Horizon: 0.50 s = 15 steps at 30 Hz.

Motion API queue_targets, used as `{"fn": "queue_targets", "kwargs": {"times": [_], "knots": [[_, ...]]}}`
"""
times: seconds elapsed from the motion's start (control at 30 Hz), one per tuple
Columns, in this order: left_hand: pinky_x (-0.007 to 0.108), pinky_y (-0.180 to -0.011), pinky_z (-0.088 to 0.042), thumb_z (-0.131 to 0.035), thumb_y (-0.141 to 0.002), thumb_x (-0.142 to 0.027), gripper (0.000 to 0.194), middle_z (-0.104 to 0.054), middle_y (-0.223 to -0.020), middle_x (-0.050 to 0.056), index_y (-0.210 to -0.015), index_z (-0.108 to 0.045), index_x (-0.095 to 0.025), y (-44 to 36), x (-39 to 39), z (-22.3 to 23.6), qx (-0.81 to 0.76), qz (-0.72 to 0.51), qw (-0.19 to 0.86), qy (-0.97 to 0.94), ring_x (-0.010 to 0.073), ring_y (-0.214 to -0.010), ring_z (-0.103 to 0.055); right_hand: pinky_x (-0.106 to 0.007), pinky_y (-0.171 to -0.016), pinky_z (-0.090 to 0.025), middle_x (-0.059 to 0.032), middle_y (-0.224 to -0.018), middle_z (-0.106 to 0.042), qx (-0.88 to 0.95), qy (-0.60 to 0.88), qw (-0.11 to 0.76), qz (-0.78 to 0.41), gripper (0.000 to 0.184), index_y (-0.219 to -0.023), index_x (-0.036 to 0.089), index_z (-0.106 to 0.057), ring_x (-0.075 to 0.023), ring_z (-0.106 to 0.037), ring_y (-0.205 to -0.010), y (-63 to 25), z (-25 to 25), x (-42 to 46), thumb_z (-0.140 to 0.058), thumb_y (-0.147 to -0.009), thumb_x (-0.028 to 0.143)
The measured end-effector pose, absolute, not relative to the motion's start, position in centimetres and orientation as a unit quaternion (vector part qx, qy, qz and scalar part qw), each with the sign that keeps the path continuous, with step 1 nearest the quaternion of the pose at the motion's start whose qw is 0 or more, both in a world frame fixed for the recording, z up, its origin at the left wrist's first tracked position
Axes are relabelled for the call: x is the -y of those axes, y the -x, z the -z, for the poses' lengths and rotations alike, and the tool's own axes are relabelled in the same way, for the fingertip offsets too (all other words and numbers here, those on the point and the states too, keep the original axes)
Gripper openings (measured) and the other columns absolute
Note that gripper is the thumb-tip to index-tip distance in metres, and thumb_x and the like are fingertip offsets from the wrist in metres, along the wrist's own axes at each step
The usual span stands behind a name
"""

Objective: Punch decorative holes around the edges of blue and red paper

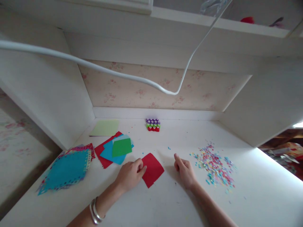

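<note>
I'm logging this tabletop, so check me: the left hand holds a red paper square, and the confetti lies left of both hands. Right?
Not quite: the head view shows the confetti right of both the left hand and the right hand; the left hand does hold a red paper square.

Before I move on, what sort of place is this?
Probably a home craft desk: the red paper square, scattered confetti-like bits and floral wallpaper behind suggest it.

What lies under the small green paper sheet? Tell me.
Blue paper and pale blue paper stick out from under the green paper sheet, with red paper beneath the blue. Anything wholly covered cannot be seen.
</note>
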<state>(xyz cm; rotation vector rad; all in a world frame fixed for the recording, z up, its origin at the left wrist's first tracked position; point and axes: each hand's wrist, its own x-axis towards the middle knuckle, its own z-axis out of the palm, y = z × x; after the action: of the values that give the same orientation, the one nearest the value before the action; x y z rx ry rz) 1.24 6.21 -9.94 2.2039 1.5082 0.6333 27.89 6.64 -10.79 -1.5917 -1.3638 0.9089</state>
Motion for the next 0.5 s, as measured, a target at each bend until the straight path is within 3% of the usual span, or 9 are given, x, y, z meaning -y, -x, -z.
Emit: {"fn": "queue_targets", "kwargs": {"times": [0.5], "knots": [[0.029, -0.054, -0.024, -0.048, -0.096, -0.033, 0.026, -0.064, -0.062, -0.002, -0.073, -0.053, -0.022, -1.74, -5.56, 9.96, -0.534, -0.135, 0.107, -0.828, 0.0166, -0.06, -0.062, -0.028, -0.048, -0.024, 0.0041, -0.044, -0.028, 0.552, 0.648, 0.419, -0.317, 0.052, -0.045, 0.024, -0.034, -0.0115, -0.027, -0.044, -28.57, 11.28, -6.05, -0.04, -0.086, 0.057]]}}
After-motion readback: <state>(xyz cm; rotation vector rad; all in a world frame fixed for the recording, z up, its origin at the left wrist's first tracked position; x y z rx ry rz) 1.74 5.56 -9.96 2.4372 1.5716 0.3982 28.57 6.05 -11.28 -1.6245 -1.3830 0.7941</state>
